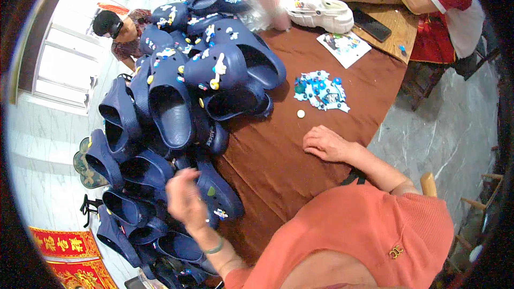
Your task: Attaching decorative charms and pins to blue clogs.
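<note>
A big heap of navy blue clogs (171,109) decorated with small charms covers the left part of the brown cloth (262,166). My left hand (184,198) is raised at the heap's near right side, beside a clog (220,195) with a green charm. Motion smears its fingers, and I see no object clearly in it. My right hand (326,144) rests palm down on the cloth, fingers laid out and slightly bent. Just beyond it lie a small pale round piece (301,113) and a loose pile of blue and white shoe charms (322,91).
Farther back are a white clog (320,12), a printed white sheet (344,48), a dark phone (373,25) and a pink roll in clear plastic (265,0). One person (126,35) is beyond the heap; another (447,5) sits at the far right. A camouflage clog (91,166) shows at left.
</note>
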The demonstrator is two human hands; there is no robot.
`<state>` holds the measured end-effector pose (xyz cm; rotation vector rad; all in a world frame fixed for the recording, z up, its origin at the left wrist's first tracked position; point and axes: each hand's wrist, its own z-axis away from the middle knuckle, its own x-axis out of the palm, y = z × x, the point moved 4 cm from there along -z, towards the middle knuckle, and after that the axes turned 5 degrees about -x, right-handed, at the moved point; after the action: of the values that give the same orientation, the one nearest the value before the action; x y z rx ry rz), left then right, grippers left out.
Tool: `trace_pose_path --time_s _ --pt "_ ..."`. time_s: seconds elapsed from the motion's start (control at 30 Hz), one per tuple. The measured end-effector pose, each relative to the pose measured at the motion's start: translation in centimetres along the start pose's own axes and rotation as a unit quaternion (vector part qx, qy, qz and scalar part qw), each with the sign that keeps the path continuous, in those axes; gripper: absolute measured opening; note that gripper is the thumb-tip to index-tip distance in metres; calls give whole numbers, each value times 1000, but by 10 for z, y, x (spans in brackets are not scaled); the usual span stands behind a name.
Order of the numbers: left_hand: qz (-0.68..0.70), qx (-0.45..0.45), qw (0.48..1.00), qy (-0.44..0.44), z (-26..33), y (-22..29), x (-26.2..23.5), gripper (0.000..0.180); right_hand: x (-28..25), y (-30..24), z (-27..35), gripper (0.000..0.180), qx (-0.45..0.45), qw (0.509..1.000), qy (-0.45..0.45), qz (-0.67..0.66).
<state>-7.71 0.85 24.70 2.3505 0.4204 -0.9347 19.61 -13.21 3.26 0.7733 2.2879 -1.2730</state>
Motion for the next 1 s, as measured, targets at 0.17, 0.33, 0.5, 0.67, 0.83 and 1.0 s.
trace_pose_path --time_s 0.17,0.33,0.5,0.67,0.83,1.0 --pt "26 -60 968 -241 45 -6 133 15 3 4 2 11 11 1000 -2 21" --pt "10 -118 947 -298 75 -37 201 28 5 -15 -25 25 -44 983 -35 174" --pt "45 -178 960 -210 81 -49 216 27 9 34 -49 45 -60 908 -128 395" --pt "93 -213 956 -178 93 -59 213 23 -18 81 -54 40 80 892 -74 439" --pt "89 -210 959 -169 89 -60 212 22 -23 85 -52 32 90 918 -3 386" --pt "117 -219 953 -175 86 -60 211 22 -25 83 -56 26 89 926 36 366"
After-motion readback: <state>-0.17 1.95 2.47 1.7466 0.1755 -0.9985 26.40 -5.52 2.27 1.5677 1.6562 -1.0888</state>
